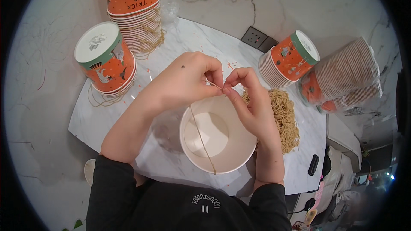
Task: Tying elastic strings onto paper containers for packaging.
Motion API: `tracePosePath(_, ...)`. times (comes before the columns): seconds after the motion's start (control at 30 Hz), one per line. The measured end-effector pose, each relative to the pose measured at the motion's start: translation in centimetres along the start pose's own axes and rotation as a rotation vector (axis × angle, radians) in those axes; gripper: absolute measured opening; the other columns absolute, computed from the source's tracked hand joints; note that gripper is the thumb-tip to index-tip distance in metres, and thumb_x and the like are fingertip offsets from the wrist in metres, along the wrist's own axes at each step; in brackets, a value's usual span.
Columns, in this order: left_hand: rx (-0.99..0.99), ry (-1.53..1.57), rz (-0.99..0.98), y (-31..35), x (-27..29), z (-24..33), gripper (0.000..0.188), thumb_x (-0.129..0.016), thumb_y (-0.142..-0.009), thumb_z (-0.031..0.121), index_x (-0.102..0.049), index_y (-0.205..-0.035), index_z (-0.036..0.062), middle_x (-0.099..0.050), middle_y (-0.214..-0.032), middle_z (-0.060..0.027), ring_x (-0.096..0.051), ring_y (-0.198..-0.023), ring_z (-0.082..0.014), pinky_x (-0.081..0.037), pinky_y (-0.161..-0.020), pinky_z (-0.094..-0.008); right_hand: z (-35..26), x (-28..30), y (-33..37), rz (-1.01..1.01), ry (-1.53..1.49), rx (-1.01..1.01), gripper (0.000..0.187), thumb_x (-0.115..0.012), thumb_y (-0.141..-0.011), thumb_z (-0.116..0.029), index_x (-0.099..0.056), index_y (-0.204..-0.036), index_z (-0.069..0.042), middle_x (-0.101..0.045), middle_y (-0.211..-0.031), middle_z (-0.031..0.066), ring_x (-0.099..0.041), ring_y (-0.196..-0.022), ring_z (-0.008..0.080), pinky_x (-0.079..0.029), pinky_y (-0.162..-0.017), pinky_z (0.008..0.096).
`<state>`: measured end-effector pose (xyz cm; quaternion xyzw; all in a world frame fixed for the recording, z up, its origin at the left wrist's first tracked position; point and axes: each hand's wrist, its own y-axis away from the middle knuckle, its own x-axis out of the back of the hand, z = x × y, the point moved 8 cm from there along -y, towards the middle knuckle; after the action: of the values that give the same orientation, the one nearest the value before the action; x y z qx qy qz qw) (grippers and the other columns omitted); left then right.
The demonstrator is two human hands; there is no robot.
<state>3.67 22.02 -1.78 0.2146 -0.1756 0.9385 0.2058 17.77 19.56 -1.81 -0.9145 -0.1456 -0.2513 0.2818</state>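
Observation:
A paper bucket (237, 145) stands mouth up in front of me, its white inside showing. A thin tan cord (199, 135) crosses its mouth from the near rim up toward my hands. Over the far rim, my left hand (188, 79) is closed, its thumb and forefinger pinching a length of the cord. The fingertips of my right hand (252, 102) meet it there, also pinched on the cord. Whether a knot lies between the fingertips is too small to tell. Beside my right hand spreads a heap of loose tan cords (284, 122), partly hidden by that hand.
At the far left stand a tall stack of orange buckets (135, 30) with cords hanging off and a shorter stack (107, 60). To the right are another bucket stack (289, 60), plastic-wrapped buckets (342, 75) and a small black object (314, 165). A socket (255, 38) sits behind the marbled table (94, 119).

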Motion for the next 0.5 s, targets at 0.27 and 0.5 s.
tracePosePath(0.27,0.171,-0.013,-0.069,-0.3,-0.1,-0.8,0.013,-0.071,-0.079,0.004,-0.073,-0.090,-0.0024,-0.065,-0.072,-0.0005,-0.055,-0.066,-0.0041,-0.044,-0.060,-0.0234,-1.2,0.1,0.0,-0.170,0.274,0.033,0.013,-0.065,-0.085,0.001,-0.062,-0.096,-0.004,-0.063,-0.091,0.0095,-0.060,-0.096,0.0294,-0.047,-0.086,0.0389)
tracePosePath(0.5,0.217,0.258,-0.121,-0.3,-0.8,-2.8,0.013,-0.072,-0.083,0.008,-0.077,-0.089,-0.0031,-0.073,-0.078,-0.0025,-0.059,-0.068,-0.0047,-0.049,-0.065,-0.0218,-1.7,0.3,0.0,-0.046,0.291,0.050,0.012,-0.074,-0.080,-0.008,-0.068,-0.090,-0.006,-0.064,-0.089,0.0089,-0.062,-0.092,0.0310,-0.048,-0.084,0.0407)
